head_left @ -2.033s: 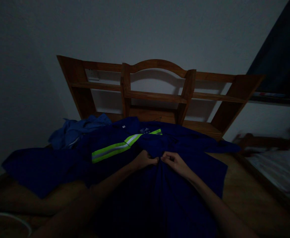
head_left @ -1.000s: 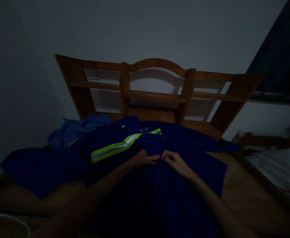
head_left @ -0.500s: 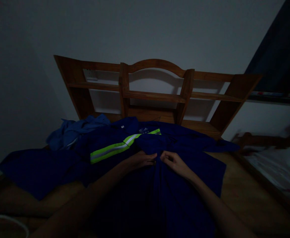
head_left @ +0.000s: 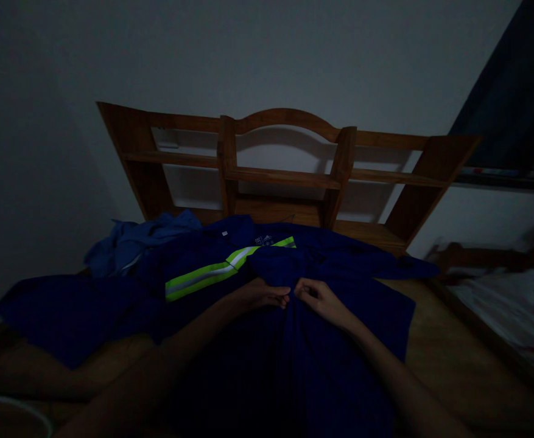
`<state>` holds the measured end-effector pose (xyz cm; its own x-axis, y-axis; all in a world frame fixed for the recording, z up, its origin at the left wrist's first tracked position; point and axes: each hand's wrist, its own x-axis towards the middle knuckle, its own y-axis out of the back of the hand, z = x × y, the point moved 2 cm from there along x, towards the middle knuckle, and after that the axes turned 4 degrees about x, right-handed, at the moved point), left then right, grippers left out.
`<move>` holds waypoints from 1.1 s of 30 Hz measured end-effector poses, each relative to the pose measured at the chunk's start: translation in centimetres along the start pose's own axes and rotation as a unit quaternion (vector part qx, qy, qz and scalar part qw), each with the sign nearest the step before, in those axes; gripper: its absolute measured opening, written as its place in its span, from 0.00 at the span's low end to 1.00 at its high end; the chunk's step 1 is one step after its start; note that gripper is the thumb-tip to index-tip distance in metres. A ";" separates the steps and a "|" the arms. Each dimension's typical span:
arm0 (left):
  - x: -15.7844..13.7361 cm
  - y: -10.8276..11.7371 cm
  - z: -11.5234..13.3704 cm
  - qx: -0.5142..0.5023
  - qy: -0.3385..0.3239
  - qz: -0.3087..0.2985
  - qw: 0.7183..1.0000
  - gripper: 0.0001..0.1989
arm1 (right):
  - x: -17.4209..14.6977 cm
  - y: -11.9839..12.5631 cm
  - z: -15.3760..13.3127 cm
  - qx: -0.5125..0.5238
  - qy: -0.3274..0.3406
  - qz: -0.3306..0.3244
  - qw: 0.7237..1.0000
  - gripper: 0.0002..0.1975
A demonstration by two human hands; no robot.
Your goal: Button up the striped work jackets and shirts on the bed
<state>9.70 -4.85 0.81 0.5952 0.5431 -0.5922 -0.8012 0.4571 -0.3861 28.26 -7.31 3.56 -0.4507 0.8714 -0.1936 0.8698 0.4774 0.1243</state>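
Note:
A dark blue work jacket [head_left: 349, 353] with a yellow-green and silver reflective stripe [head_left: 203, 278] lies spread over the wooden table. Both hands meet near its middle, a small gap between them. My left hand [head_left: 267, 294] pinches the cloth with thumb and fingers. Just to its right, my right hand [head_left: 316, 295] also grips the fabric, its fingers curled. Folds run down from the pinched place toward me. The light is dim, and any button or small fastener between the fingertips cannot be made out.
A lighter blue cloth [head_left: 129, 243] is heaped at the left. Behind the jacket stands a wooden shelf unit [head_left: 289, 178] against the wall. Bare tabletop [head_left: 444, 340] shows at the right, with whitish bedding [head_left: 513, 301] beyond it. A pale curved rim [head_left: 20, 403] shows at bottom left.
My left hand's fingers have shifted slightly at the cloth; a small dark-yellowish spot seen beneath them earlier is now hidden. The right hand and the jacket stay nearly the same.

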 end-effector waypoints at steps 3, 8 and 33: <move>-0.2 -0.3 0.3 0.013 -0.002 0.005 1.000 0.14 | 0.0 0.0 0.1 -0.015 0.009 0.003 1.000 0.12; 0.0 -0.7 0.5 0.044 -0.054 0.040 0.997 0.16 | 0.1 0.0 0.2 -0.029 0.018 0.002 0.999 0.11; 0.9 3.6 0.4 -0.062 -0.184 0.327 0.925 0.15 | -0.6 1.6 -2.1 -0.015 0.004 0.075 0.997 0.15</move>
<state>7.36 -2.45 -0.85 -0.0577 0.8883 -0.4556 -0.9846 -0.1261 -0.1213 29.50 -6.80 5.88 -0.3186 0.9338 -0.1628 0.9211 0.3455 0.1795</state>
